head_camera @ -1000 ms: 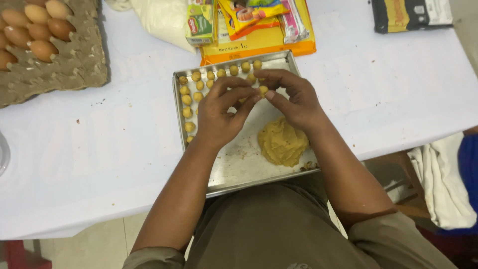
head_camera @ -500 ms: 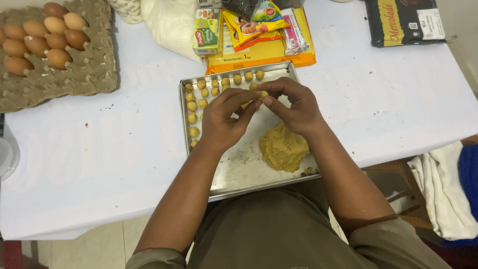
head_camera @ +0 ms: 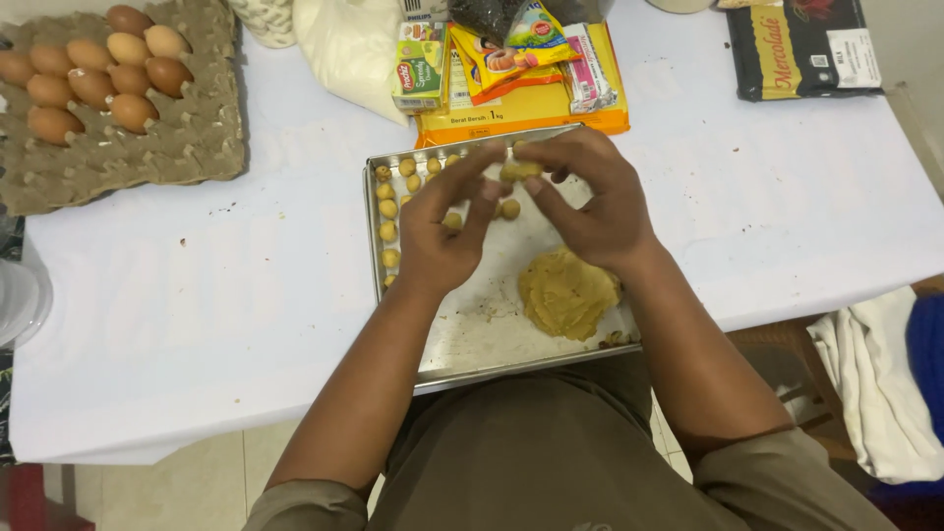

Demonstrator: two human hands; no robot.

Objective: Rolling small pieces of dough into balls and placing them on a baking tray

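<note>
Dough lump (head_camera: 568,293) in tray (head_camera: 492,344) — egg carton (head_camera: 187,138) far left (packets (head_camera: 511,69) behind).

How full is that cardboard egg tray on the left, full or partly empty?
Partly empty. The egg tray holds brown eggs only in its far left part; the cups nearest the person and along its right side are bare.

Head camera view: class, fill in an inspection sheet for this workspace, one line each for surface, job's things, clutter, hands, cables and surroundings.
Surface: white table, a few dark crumbs.
Job's things: metal tray holding a dough lump and small dough balls in rows along its left and far edges.
Clutter: egg carton with brown eggs, snack packets on a yellow pack, white bag, dark package.
Hands: left hand and right hand pinch a dough piece above the tray.
Cables: nothing seen.
Surroundings: white cloth at right, tiled floor.
</note>
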